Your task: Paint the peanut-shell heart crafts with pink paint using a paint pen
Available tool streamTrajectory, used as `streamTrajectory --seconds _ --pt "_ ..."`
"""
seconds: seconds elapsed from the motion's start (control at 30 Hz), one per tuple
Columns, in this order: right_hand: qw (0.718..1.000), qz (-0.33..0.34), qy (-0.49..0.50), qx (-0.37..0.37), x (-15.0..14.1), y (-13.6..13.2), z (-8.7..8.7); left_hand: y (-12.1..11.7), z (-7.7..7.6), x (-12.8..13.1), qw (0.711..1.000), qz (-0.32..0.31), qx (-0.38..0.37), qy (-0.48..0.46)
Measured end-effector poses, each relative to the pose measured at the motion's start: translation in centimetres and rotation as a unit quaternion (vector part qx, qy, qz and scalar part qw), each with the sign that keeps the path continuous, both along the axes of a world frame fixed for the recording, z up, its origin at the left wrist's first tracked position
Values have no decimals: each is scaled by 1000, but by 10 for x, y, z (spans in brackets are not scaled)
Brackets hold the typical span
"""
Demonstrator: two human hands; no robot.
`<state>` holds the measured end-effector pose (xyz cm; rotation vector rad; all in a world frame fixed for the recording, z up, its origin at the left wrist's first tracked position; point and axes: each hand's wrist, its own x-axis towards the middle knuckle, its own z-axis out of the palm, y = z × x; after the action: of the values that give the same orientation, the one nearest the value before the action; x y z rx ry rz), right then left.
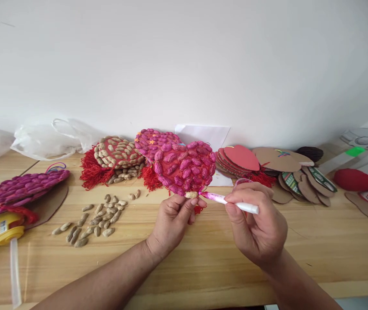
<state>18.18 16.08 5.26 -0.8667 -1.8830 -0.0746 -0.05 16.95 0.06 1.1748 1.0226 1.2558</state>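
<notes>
My left hand [174, 219] pinches the lower tip of a heart-shaped board [171, 167] and holds it upright above the table. Peanuts in the shell cover the board, coloured magenta, while one at the bottom tip [191, 195] is still plain tan. Between the thumb and fingers of my right hand [258, 221] is a white-barrelled marker [246, 207]. Its magenta-stained tip meets the heart's edge just right of the plain peanut. A bit of red tassel shows below my left fingers.
Loose peanuts [101, 219] lie left of my hands. Behind are a plain peanut heart [115, 151] with red tassel and a magenta one [158, 140]. Cut cardboard shapes [240, 158] stack at right. A yellow glue gun [1, 230] and another magenta peanut piece [25, 189] are far left.
</notes>
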Motion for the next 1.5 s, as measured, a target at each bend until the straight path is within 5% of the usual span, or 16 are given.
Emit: streamTrajectory --seconds 1.5 --pt "997 -26 71 -25 6 6 -6 4 -6 -3 998 -21 -26 -52"
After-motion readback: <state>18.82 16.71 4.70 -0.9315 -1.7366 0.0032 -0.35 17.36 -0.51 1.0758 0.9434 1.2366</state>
